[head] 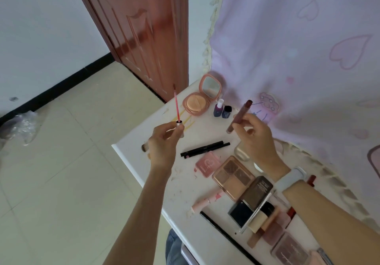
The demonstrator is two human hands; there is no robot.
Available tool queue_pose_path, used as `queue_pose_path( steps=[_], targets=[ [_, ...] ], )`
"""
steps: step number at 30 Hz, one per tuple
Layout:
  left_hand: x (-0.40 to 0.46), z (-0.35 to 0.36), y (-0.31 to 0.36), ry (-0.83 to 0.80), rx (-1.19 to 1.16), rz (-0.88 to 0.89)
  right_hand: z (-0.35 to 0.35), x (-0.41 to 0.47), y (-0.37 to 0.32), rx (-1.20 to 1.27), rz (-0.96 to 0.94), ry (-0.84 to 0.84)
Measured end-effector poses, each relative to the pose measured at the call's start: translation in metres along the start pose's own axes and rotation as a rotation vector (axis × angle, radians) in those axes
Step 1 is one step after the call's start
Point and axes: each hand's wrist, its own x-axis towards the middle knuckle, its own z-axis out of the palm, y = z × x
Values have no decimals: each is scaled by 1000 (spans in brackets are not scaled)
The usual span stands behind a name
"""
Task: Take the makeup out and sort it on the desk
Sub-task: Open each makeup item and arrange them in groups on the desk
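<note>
Where makeup lies, scuffed white desk (144, 157), tiled floor (72, 151)

White desk (133, 161) bears compact (197, 104), pencils (204, 150), palette (233, 177)

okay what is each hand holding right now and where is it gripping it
The left hand pinches the lip gloss wand by its silver cap end, applicator pointing up. The right hand holds the brown gloss tube around its lower half.

A home bedroom: heart-print curtain (298, 59), wooden door (148, 28), makeup-strewn white desk (139, 157)
</note>
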Motion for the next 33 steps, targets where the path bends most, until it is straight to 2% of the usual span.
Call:
queue_pose_path(
  steps=[4, 11, 18, 33],
  targets=[
    [14, 29, 4, -36, 153, 109, 13, 12, 16, -105, -27, 51],
    [33, 63, -9, -149, 337, 238, 30, 31, 38, -280, 1, 29],
    [47, 72, -19, -211, 558, 324, 45, 34, 42, -275, -32, 3],
    [58, 75, -24, -254, 673, 418, 46, 31, 46, -318, -48, 48]
  ],
)
